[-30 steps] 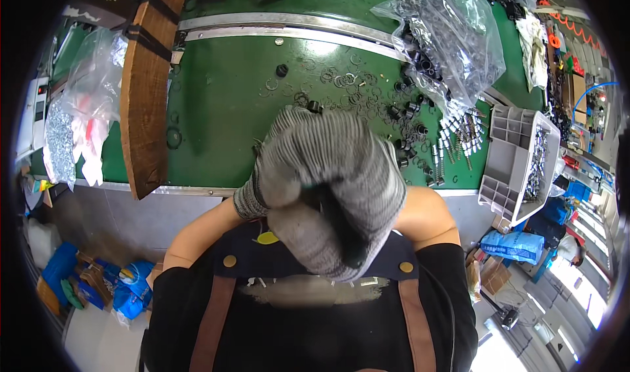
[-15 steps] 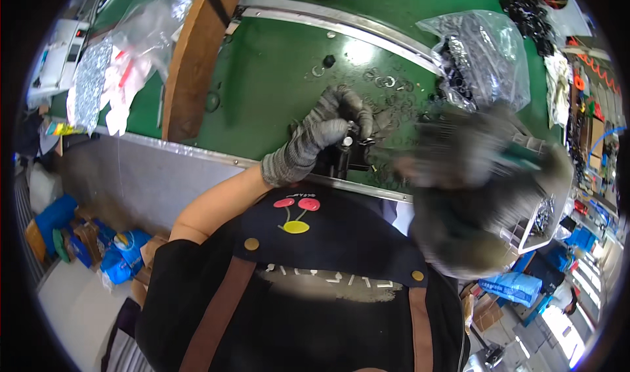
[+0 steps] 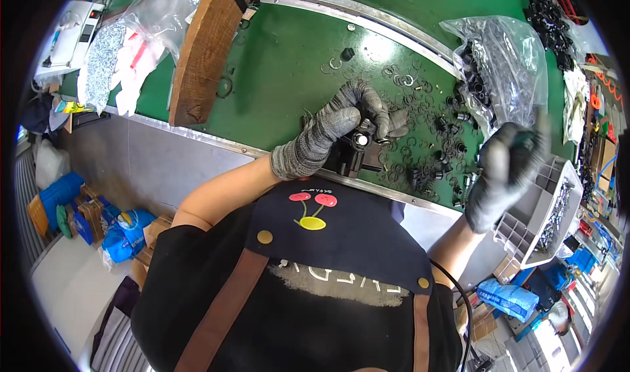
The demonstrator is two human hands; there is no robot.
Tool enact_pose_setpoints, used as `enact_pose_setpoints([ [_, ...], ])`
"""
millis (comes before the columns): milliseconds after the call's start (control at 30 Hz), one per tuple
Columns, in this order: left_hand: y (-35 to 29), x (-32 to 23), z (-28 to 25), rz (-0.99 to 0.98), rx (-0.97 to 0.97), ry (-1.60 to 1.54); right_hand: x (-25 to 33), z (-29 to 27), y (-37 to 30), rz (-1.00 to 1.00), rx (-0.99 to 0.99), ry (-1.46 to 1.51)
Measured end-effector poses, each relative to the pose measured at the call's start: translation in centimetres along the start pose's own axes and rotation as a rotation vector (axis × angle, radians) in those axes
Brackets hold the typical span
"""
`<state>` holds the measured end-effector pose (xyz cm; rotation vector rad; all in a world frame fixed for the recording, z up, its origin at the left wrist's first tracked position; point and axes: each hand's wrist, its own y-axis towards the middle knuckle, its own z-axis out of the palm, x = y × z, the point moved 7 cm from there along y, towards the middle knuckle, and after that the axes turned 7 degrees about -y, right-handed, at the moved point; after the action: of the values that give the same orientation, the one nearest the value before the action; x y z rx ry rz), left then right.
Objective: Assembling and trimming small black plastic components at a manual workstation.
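My left hand (image 3: 338, 124), in a grey knit glove, curls its fingers and thumb around the top of a small black fixture (image 3: 351, 158) at the table's front edge. A bright round metal tip (image 3: 360, 139) shows just beside the fingers; what they pinch is hidden. To the right, my gloved right hand (image 3: 504, 175) is raised beside the plastic bag (image 3: 508, 60), near the grey bin. Its fingers are smeared by motion, and whether it holds anything is unclear. Thin dark rings (image 3: 400, 158) and small black cylindrical parts (image 3: 446, 152) lie scattered between the hands.
A grey divided bin (image 3: 525, 231) with small metal parts stands at the right edge. A wooden board (image 3: 203, 63) and clear wrapping (image 3: 154, 17) lie on the left of the green table (image 3: 282, 63). A metal rail (image 3: 367, 22) crosses behind.
My right hand, a large blur closer to the middle, has moved right toward the bag and bin, uncovering the small parts. My left hand stays at the fixture. The view has shifted slightly.
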<state>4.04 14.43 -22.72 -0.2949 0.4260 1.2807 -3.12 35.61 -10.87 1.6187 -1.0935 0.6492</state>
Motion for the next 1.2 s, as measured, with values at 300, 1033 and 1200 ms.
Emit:
enact_pose_setpoints([
  [300, 0.6, 0.3, -0.2, 0.108, -0.019, 0.124, 6.9, 8.7, -1.6, -0.125, 0.179, 0.929],
  [1033, 0.2, 0.1, 0.1, 0.183, -0.078, 0.317, 9.5, 8.6, -3.3, -0.151, 0.262, 0.656],
  [1200, 0.2, 0.1, 0.1, 0.165, -0.063, 0.306, 9.3, 8.4, -2.2, -0.110, 0.283, 0.627],
])
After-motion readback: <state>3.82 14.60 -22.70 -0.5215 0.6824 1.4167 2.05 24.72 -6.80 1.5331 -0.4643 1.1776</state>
